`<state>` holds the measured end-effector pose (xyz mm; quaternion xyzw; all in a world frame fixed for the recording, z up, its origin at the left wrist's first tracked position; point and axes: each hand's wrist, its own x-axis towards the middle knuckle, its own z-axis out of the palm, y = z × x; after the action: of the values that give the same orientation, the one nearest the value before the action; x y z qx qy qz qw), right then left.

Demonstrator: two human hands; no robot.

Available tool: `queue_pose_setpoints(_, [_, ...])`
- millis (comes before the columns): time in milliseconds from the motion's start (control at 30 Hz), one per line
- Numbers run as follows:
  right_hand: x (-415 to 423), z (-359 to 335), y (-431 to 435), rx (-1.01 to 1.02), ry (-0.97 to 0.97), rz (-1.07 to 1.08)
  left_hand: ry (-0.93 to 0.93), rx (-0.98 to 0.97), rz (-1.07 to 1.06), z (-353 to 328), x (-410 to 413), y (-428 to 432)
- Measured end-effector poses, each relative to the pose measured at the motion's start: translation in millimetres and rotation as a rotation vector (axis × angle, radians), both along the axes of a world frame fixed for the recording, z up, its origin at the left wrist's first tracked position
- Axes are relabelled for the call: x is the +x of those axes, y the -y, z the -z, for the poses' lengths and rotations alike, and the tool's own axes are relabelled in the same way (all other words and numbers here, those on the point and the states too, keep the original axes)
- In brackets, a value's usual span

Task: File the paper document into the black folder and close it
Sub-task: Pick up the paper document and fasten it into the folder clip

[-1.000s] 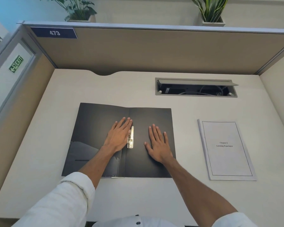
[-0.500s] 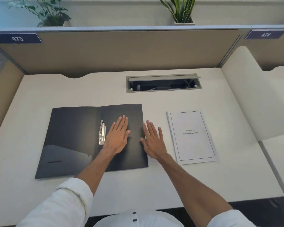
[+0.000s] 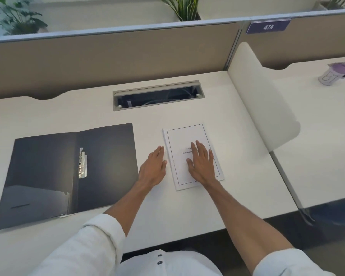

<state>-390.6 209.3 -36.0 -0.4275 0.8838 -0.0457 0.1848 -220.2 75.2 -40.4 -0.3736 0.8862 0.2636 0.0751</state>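
The black folder (image 3: 48,172) lies open and flat on the left of the white desk (image 3: 187,208), its metal clip (image 3: 82,165) showing along the spine. To its right lies the white paper document (image 3: 189,136), a thin stack with a framed title page. My right hand (image 3: 202,163) rests flat on the document with fingers spread, covering part of the title. My left hand (image 3: 154,168) lies flat on the desk between folder and document, fingertips at the document's left edge. Neither hand grips anything.
A recessed cable tray (image 3: 157,95) sits open in the desk behind the document. A beige partition (image 3: 108,56) walls the back. A white curved divider (image 3: 267,108) stands at the right, with a neighbouring desk and a purple-lidded cup (image 3: 333,73) beyond it.
Both hands have moved right, off the folder. The right hand now rests on the document and the left beside it. The view has swung to the right.
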Motion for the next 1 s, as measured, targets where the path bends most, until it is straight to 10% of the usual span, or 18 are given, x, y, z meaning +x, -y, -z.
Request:
queue_pose_setpoints(667, [-80.2, -2.2, 3.6, -0.170, 0.365, 0.628, 0.087, 0.035, -0.180, 4.8, -61.3, -28.4])
queue_pose_setpoints(1000, [-75.7, -5.8, 6.4, -0.182, 0.435, 0.579, 0.064, 0.086, -0.152, 0.5, -55.2, -18.4])
